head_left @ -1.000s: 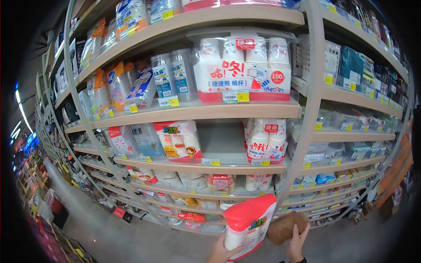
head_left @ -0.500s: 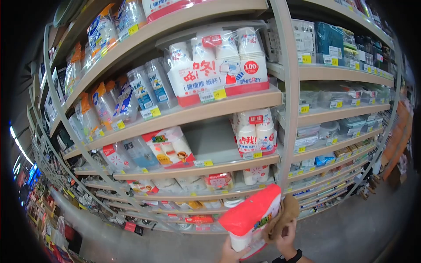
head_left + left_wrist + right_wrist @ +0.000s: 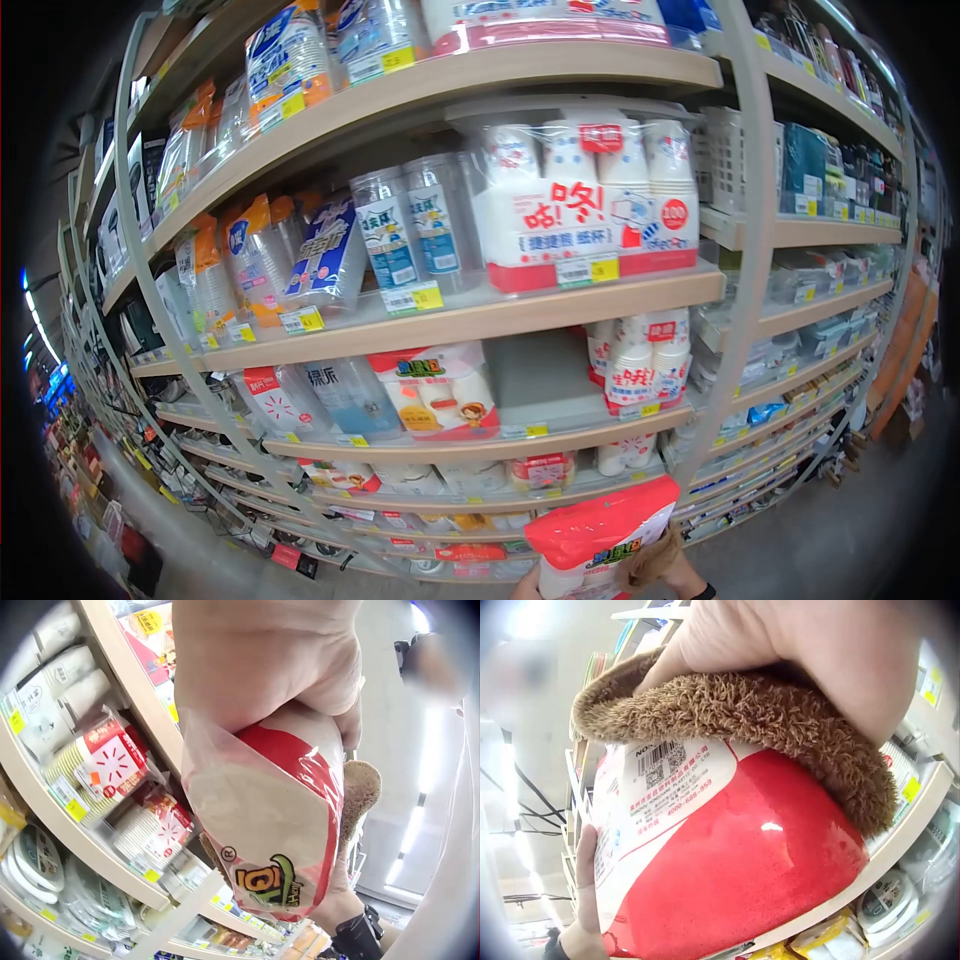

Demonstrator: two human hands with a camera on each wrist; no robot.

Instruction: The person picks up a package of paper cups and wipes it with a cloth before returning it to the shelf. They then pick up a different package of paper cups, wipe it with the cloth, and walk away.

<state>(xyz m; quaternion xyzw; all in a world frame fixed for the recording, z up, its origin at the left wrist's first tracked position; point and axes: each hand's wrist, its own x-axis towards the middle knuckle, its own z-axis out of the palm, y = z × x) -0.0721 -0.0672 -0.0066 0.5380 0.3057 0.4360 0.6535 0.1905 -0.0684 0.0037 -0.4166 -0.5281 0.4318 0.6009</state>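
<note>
A red and white plastic pack of paper cups (image 3: 598, 535) is held low in front of the shelves, at the bottom of the head view. My left hand (image 3: 270, 667) grips one end of it; in the head view that hand is mostly cut off by the lower edge. From the other side my right hand (image 3: 802, 645) holds a brown fuzzy cloth (image 3: 735, 712) against the pack's printed face. The thumb lies over the cloth's folded edge, and the cloth covers part of the printing beside the barcode. A dark band (image 3: 358, 937) circles the right wrist.
Tall shelves of packed disposable cups rise ahead. A large 100-cup pack (image 3: 590, 230) stands on an upper shelf (image 3: 460, 322). Below it, a similar red and white pack (image 3: 435, 395) stands left of a gap, with a smaller cup pack (image 3: 640, 370) to the right. A grey post (image 3: 745, 230) divides the bays.
The right hand has brought the brown cloth from beside the cup pack onto its face. The view has swung left and back, and the pack now sits lower in it.
</note>
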